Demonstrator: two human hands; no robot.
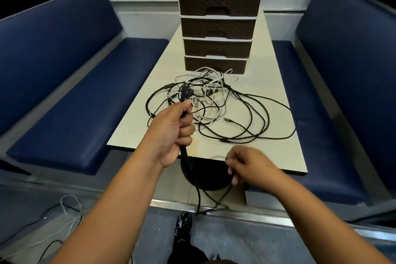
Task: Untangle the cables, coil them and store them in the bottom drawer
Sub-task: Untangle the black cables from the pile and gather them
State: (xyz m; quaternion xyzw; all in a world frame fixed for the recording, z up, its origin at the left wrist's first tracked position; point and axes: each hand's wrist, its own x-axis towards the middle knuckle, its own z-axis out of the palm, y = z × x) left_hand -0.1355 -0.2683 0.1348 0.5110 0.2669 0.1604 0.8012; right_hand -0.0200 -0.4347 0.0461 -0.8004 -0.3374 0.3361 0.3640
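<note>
A tangle of black and white cables lies on the beige table in front of a drawer unit with several brown drawers; the bottom drawer is closed. My left hand grips a bundle of black cable with its plug ends sticking up above my fist. The black cable hangs below the table edge in a loop. My right hand pinches the same black cable near the table's front edge.
Blue padded benches flank the table. More cables, white and black, lie on the floor at lower left. My shoe shows below the table's black pedestal.
</note>
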